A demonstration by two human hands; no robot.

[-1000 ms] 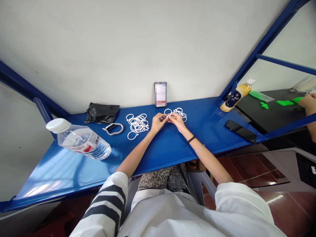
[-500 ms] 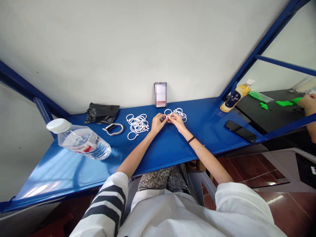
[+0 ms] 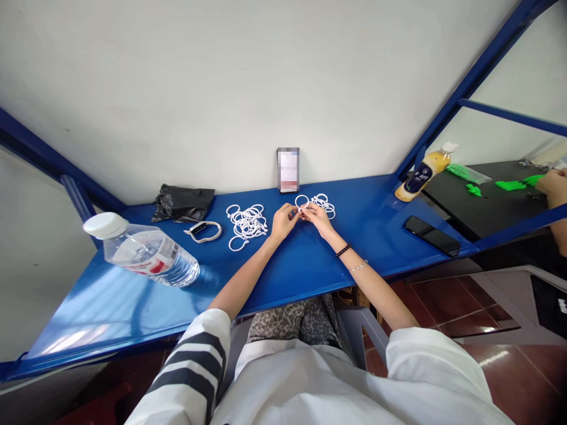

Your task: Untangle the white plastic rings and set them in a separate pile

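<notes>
My left hand (image 3: 283,221) and my right hand (image 3: 317,216) meet over the blue table (image 3: 287,277), both pinching one white plastic ring (image 3: 302,202) between their fingertips. A small heap of white rings (image 3: 324,204) lies just behind my right hand. A larger loose pile of white rings (image 3: 246,224) lies to the left of my left hand. My right wrist wears a dark bead bracelet and a thin bangle.
A water bottle (image 3: 142,251) lies near left, with a smartwatch (image 3: 202,230) and black bag (image 3: 182,202) behind it. A card (image 3: 287,170) leans on the wall. A phone (image 3: 432,235) and yellow drink bottle (image 3: 424,171) are at right. Another person's hand (image 3: 551,186) handles green parts.
</notes>
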